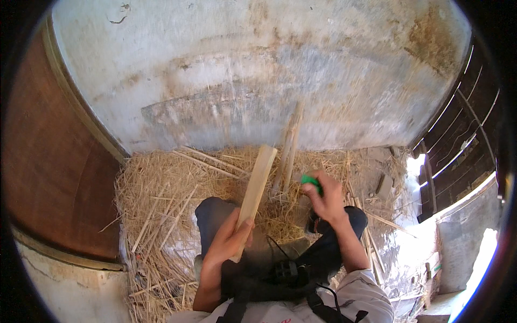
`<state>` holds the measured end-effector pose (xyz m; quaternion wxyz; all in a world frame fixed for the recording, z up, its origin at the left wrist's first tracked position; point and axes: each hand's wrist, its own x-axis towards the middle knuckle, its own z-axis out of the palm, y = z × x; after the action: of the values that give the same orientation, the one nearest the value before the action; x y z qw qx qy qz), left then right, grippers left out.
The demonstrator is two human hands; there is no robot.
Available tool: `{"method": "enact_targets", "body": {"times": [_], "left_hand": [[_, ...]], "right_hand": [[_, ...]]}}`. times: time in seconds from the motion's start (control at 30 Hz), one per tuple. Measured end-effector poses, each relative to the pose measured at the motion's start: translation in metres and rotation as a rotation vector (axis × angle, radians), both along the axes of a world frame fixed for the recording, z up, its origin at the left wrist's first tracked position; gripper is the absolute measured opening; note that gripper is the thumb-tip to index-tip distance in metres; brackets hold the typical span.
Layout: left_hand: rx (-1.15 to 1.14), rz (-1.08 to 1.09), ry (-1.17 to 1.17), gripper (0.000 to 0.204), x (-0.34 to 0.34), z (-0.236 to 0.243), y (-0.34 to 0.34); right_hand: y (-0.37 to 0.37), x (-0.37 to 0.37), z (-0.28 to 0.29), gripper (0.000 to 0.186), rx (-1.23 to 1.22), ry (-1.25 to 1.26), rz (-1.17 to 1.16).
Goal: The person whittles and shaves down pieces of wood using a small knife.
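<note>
My left hand [230,237] is wrapped round the lower part of a flat, pale strip of split bamboo or wood [257,180]. The strip tilts up and slightly to the right, its far end free in front of my knees. To the right of it, my right hand [326,198] is closed on a small green object [311,183]. Most of that object is hidden in the fingers, so its kind does not show. A gap separates it from the strip. Between my knees lies a heap of fine shavings [283,226].
Several pale sticks [291,148] stand upright by the stained wall [280,70]. Straw-like shavings and loose strips [161,220] cover the floor. A brick-like block [384,186] lies at right. A brown wooden door or panel [59,156] is at left, dark slatted boards [458,134] at right.
</note>
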<state>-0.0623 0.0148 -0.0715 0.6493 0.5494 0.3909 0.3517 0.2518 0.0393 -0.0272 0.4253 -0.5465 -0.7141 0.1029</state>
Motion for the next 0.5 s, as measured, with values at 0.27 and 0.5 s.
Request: {"method": "enact_targets", "body": {"times": [0.27, 0.5], "left_hand": [[0.179, 0.151, 0.223, 0.039, 0.032, 0.043, -0.009], [0.314, 0.176, 0.21, 0.037, 0.042, 0.051, -0.01]], "right_hand": [[-0.001, -0.035, -0.024, 0.034, 0.284, -0.118, 0.27], [-0.01, -0.049, -0.012, 0.038, 0.344, -0.171, 0.279]]}}
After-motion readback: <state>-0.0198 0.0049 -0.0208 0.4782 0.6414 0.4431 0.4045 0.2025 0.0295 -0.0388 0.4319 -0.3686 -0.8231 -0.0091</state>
